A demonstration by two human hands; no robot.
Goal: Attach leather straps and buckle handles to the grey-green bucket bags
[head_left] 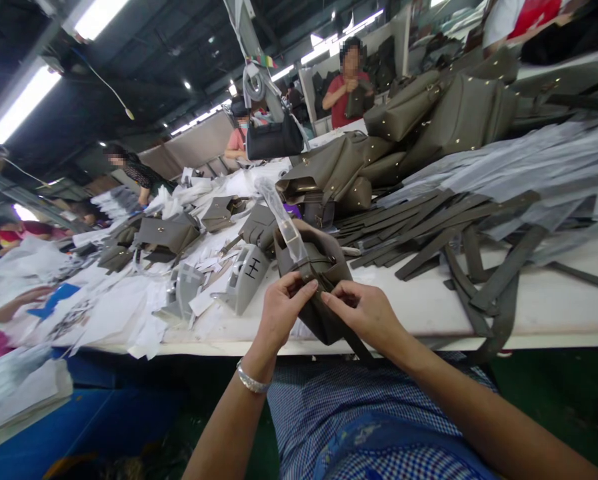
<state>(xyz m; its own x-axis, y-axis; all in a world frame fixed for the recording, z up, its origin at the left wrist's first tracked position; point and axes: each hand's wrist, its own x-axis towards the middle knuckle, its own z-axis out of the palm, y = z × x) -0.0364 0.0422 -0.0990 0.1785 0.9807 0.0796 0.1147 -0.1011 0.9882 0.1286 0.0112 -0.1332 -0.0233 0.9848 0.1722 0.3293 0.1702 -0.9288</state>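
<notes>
Pinching at an olive bag (323, 257) with both sets of fingertips, the person is holding it right at the front edge of the white table (403, 313); can't tell if its base is actually resting there. Left hand (281, 307), silvery bracelet (253, 379) on the wrist, is clamping on the bag from one side, right hand (363, 310) is clamping on from the other, and the thumbs are nearly meeting. Checked clothing (303, 413) is sitting just below the edge, so room on that side is looking tight.

A clear-wrapped strap (283, 220) is stretching away from the bag's top. Just left, a pale grey block (251, 267) with a black mark is crowding things. On the right, some white tabletop is showing between the bag and a heap of olive straps (419, 220), so the right hand is getting a bit more space, though one long strap (503, 320) is drooping past the front edge.

Further back, a big pile of olive bags (469, 120) is pretty much walling off the far side. Way behind, a person in a red top (339, 103) is handling another bag, and tube lights (23, 100) are glowing overhead.
</notes>
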